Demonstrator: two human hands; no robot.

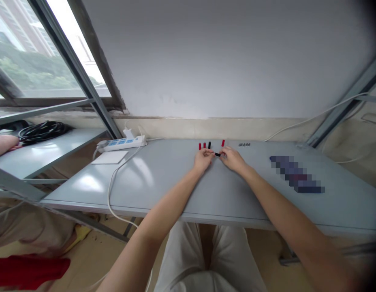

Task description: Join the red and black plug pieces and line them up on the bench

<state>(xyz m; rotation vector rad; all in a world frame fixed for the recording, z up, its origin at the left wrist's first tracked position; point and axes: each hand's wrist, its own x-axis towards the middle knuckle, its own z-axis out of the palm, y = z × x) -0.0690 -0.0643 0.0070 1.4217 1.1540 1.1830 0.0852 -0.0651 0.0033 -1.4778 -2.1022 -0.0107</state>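
Note:
Above the grey table [172,178], a small black cylinder [217,154] lies sideways between my two hands. My left hand [203,159] pinches its left end, and my right hand [233,159] has its fingers closed on the right end. Just beyond my left hand stand two red cylinders [202,145] and another black cylinder [209,144]. One more red cylinder [223,142] is behind my right hand, slightly tilted. Farther right, several tiny metallic pieces [244,144] sit in a row, too small to name.
A white power strip [127,142] with a trailing cable [110,184] and a flat white slab [109,157] occupy the table's left. At right lies a dark, pixelated object [297,174]. Another person's hand [7,142] rests by coiled black cable [43,132] on the neighbouring table.

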